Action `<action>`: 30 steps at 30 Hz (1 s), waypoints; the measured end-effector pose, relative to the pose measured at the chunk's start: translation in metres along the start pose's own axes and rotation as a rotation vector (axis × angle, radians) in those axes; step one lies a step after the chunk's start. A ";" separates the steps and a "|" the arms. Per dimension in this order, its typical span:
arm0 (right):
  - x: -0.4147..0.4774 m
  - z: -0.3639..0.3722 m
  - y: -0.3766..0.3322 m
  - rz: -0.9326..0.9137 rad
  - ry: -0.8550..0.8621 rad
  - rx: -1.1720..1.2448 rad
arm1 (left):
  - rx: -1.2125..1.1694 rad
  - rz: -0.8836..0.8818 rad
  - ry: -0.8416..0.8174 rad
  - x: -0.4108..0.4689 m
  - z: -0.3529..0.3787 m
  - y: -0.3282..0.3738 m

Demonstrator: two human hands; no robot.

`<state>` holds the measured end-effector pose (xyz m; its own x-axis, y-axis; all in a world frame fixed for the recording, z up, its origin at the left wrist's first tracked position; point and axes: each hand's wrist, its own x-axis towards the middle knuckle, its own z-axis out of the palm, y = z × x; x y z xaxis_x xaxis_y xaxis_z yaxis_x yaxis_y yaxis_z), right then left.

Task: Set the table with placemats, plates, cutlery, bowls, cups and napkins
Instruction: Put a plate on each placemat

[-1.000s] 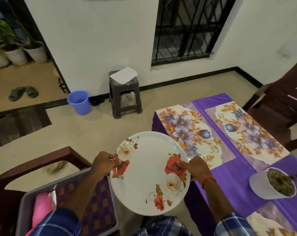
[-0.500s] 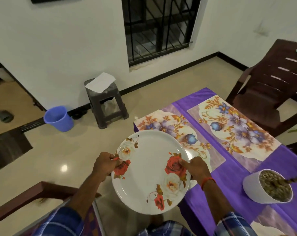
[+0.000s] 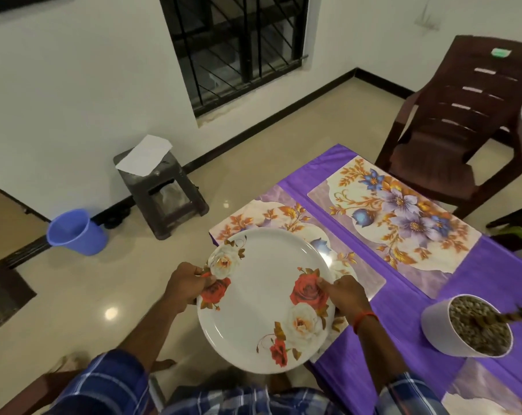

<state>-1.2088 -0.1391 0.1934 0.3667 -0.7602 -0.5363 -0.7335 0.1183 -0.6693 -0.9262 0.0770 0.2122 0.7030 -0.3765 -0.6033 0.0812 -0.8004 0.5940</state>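
A large white plate point(image 3: 262, 298) printed with red and cream roses is held in the air over the near left corner of the purple-clothed table point(image 3: 490, 283). My left hand point(image 3: 188, 284) grips its left rim and my right hand point(image 3: 345, 296) grips its right rim. The plate partly overlaps a floral placemat point(image 3: 268, 215) on the table's left side. A second floral placemat point(image 3: 394, 214) lies bare beside it, further right.
A white pot point(image 3: 451, 330) filled with pebbles stands on the table at the right. A dark brown plastic chair point(image 3: 463, 115) faces the table's far side. On the floor at the left are a dark stool point(image 3: 164, 193) with paper and a blue bucket point(image 3: 75, 232).
Both hands have carried the plate right and forward, from beside the table to over the near placemat. The view turned right, so the basket on the left chair has left the frame.
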 end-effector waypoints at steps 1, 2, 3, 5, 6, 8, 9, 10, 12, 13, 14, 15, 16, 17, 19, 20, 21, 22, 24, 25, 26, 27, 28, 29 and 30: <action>0.003 -0.001 -0.002 0.008 0.004 0.012 | 0.012 0.000 -0.010 0.006 0.000 0.006; 0.006 -0.002 -0.003 0.022 0.011 0.020 | 0.023 0.003 -0.021 0.013 0.001 0.012; 0.010 -0.002 -0.004 0.034 0.021 0.027 | 0.030 0.005 -0.032 0.021 0.001 0.018; 0.017 -0.002 -0.005 0.057 0.050 0.042 | 0.035 0.012 -0.053 0.035 0.001 0.029; 0.022 -0.002 -0.007 0.071 0.067 0.050 | 0.040 0.018 -0.066 0.044 0.002 0.035; 0.031 -0.001 -0.012 0.094 0.093 0.056 | 0.053 0.044 -0.090 0.061 0.003 0.045; 0.035 0.000 -0.014 0.100 0.104 0.061 | 0.047 0.058 -0.105 0.068 0.003 0.051; 0.039 0.001 -0.017 0.111 0.120 0.074 | 0.041 0.070 -0.127 0.078 0.003 0.056; 0.046 0.004 -0.022 0.150 0.153 0.108 | 0.052 0.071 -0.173 0.097 0.003 0.067; 0.049 0.006 -0.023 0.169 0.165 0.117 | 0.064 0.065 -0.198 0.106 0.003 0.072; 0.051 0.007 -0.024 0.185 0.173 0.118 | 0.074 0.064 -0.216 0.114 0.004 0.075; 0.055 0.009 -0.024 0.211 0.182 0.124 | 0.088 0.067 -0.235 0.123 0.005 0.079; 0.058 0.010 -0.025 0.239 0.192 0.131 | 0.101 0.074 -0.252 0.131 0.006 0.083; 0.062 0.012 -0.026 0.264 0.199 0.134 | 0.115 0.084 -0.262 0.138 0.007 0.087; 0.068 0.013 -0.025 0.294 0.207 0.121 | 0.137 0.096 -0.296 0.148 0.011 0.093; 0.070 0.014 -0.024 0.308 0.214 0.111 | 0.146 0.099 -0.320 0.154 0.012 0.096; 0.072 0.014 -0.024 0.324 0.227 0.105 | 0.164 0.103 -0.340 0.159 0.012 0.098; 0.073 0.014 -0.024 0.338 0.241 0.104 | 0.188 0.117 -0.355 0.164 0.014 0.099; 0.075 0.015 -0.022 0.365 0.265 0.097 | 0.251 0.161 -0.358 0.175 0.017 0.101; 0.076 0.015 -0.021 0.381 0.275 0.089 | 0.263 0.182 -0.361 0.178 0.018 0.103; 0.076 0.014 -0.021 0.391 0.285 0.090 | 0.267 0.203 -0.367 0.180 0.020 0.105; 0.077 0.014 -0.020 0.402 0.297 0.095 | 0.268 0.221 -0.376 0.183 0.021 0.108; 0.078 0.013 -0.020 0.411 0.308 0.098 | 0.269 0.237 -0.382 0.186 0.023 0.110; 0.079 0.012 -0.021 0.421 0.315 0.096 | 0.271 0.251 -0.378 0.188 0.024 0.112; 0.080 0.012 -0.023 0.429 0.322 0.093 | 0.278 0.264 -0.371 0.189 0.025 0.114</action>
<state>-1.1561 -0.1952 0.1600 -0.1589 -0.7869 -0.5962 -0.7198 0.5057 -0.4756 -0.8015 -0.0969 0.1524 0.3727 -0.6815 -0.6299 -0.2903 -0.7303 0.6184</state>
